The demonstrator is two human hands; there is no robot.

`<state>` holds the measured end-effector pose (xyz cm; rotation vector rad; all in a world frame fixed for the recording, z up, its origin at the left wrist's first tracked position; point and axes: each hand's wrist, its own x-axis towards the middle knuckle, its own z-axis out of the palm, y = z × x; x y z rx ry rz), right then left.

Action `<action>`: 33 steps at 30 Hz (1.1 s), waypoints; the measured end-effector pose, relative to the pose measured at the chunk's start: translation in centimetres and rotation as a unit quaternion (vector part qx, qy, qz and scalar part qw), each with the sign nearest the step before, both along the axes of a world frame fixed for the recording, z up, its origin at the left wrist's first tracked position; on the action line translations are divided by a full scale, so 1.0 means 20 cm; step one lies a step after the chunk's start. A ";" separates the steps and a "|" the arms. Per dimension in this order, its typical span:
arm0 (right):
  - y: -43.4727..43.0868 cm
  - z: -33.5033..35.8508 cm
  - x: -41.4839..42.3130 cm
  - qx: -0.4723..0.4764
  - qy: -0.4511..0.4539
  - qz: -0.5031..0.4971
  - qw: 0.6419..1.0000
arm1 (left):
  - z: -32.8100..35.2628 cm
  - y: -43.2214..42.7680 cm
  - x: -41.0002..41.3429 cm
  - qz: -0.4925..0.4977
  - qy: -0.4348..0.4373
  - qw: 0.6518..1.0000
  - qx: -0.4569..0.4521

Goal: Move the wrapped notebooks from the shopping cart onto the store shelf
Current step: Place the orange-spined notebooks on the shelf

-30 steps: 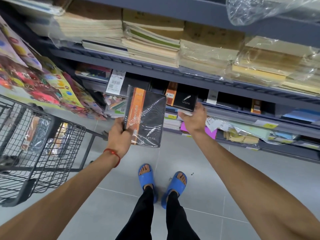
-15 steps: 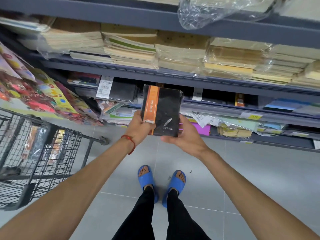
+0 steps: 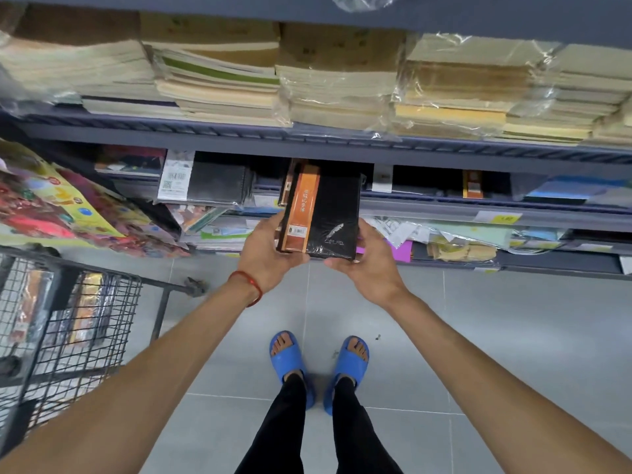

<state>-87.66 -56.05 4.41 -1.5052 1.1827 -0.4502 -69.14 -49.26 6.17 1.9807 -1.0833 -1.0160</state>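
A black wrapped notebook (image 3: 328, 213) with an orange band on its left side is held upright between both hands. My left hand (image 3: 270, 251) grips its lower left edge; my right hand (image 3: 367, 261) supports its lower right corner. Its top end reaches into the gap of the grey store shelf (image 3: 342, 150), next to another similar notebook (image 3: 287, 181) standing there. The black wire shopping cart (image 3: 68, 323) stands at the lower left with several more wrapped notebooks (image 3: 85, 313) inside.
The shelf above carries stacks of wrapped paper notebooks (image 3: 325, 80). A black spiral notebook (image 3: 219, 183) lies left of the gap. Colourful packs (image 3: 68, 206) hang at the left. Lower shelves hold loose stationery (image 3: 461, 241). My feet in blue slippers (image 3: 318, 360) stand on grey floor tiles.
My right hand left the shelf and joined my left on the notebook. Both hands have carried the notebook right and up, so its top now enters the shelf gap.
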 end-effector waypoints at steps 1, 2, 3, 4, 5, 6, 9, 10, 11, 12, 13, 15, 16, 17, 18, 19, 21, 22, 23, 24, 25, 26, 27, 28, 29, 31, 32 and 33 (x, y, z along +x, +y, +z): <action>0.01 -0.01 0.01 -0.007 0.007 -0.004 1.000 | -0.02 0.01 0.00 0.008 -0.021 1.000 -0.014; 0.01 -0.02 0.02 -0.013 0.012 -0.011 1.000 | -0.05 0.02 0.00 0.011 -0.037 0.999 -0.023; 0.01 -0.03 0.03 -0.020 0.013 -0.020 1.000 | -0.07 0.02 0.00 0.011 -0.054 0.998 -0.031; 0.01 -0.05 0.04 -0.030 0.011 -0.029 0.999 | -0.09 0.01 0.01 0.010 -0.069 0.997 -0.031; 0.00 -0.06 0.06 -0.042 0.011 -0.035 0.998 | -0.12 0.01 0.02 0.003 -0.080 0.996 -0.030; 0.00 -0.08 0.08 -0.053 0.012 -0.041 0.998 | -0.14 0.00 0.03 -0.003 -0.085 0.996 -0.025; -0.02 -0.11 0.12 -0.070 0.014 -0.055 0.996 | -0.18 -0.05 0.06 -0.010 -0.059 0.998 -0.030; -0.04 -0.13 0.13 -0.073 0.014 -0.057 0.996 | -0.18 -0.06 0.07 -0.007 -0.045 0.998 -0.036; -0.05 -0.14 0.15 -0.075 0.017 -0.059 0.995 | -0.18 -0.07 0.07 -0.005 -0.034 0.998 -0.047; -0.06 -0.16 0.16 -0.077 0.020 -0.062 0.995 | -0.18 -0.08 0.08 0.001 -0.027 0.998 -0.057; -0.07 -0.17 0.18 -0.079 0.026 -0.067 0.994 | -0.18 -0.10 0.09 0.009 -0.024 0.997 -0.067; -0.10 -0.19 0.21 -0.088 0.038 -0.074 0.993 | -0.21 -0.12 0.11 0.024 -0.026 0.997 -0.073; -0.11 -0.20 0.22 -0.091 0.043 -0.077 0.992 | -0.23 -0.14 0.11 0.031 -0.026 0.997 -0.073; -0.13 -0.20 0.23 -0.095 0.047 -0.080 0.991 | -0.25 -0.15 0.12 0.038 -0.026 0.996 -0.075; -0.15 -0.21 0.24 -0.101 0.050 -0.083 0.990 | -0.26 -0.17 0.12 0.047 -0.027 0.996 -0.077; -0.17 -0.21 0.25 -0.108 0.051 -0.086 0.989 | -0.28 -0.19 0.12 0.057 -0.029 0.995 -0.081; -0.21 -0.23 0.27 -0.116 0.055 -0.096 0.987 | -0.30 -0.23 0.13 0.081 -0.040 0.993 -0.077; -0.22 -0.24 0.29 -0.117 0.064 -0.104 0.986 | -0.30 -0.25 0.14 0.094 -0.042 0.992 -0.073; -0.24 -0.24 0.30 -0.117 0.075 -0.115 0.984 | -0.31 -0.27 0.14 0.107 -0.034 0.991 -0.074; -0.25 -0.24 0.31 -0.118 0.083 -0.124 0.982 | -0.32 -0.29 0.14 0.119 -0.018 0.990 -0.075; -0.26 -0.24 0.33 -0.121 0.091 -0.130 0.980 | -0.33 -0.31 0.14 0.127 -0.005 0.989 -0.076; -0.27 -0.23 0.34 -0.126 0.099 -0.131 0.978 | -0.34 -0.33 0.14 0.130 -0.003 0.989 -0.075; -0.28 -0.23 0.35 -0.132 0.108 -0.130 0.977 | -0.34 -0.35 0.15 0.129 -0.013 0.989 -0.078; -0.28 -0.23 0.36 -0.138 0.116 -0.129 0.975 | -0.35 -0.36 0.15 0.122 -0.026 0.989 -0.079; -0.29 -0.23 0.36 -0.142 0.124 -0.128 0.974 | -0.35 -0.37 0.16 0.113 -0.040 0.990 -0.079; -0.29 -0.24 0.36 -0.145 0.144 -0.127 0.971 | -0.33 -0.38 0.16 0.088 -0.071 0.991 -0.077; -0.28 -0.24 0.36 -0.144 0.151 -0.126 0.970 | -0.32 -0.37 0.16 0.079 -0.087 0.990 -0.075; -0.26 -0.24 0.35 -0.143 0.155 -0.125 0.969 | -0.31 -0.37 0.16 0.076 -0.101 0.989 -0.072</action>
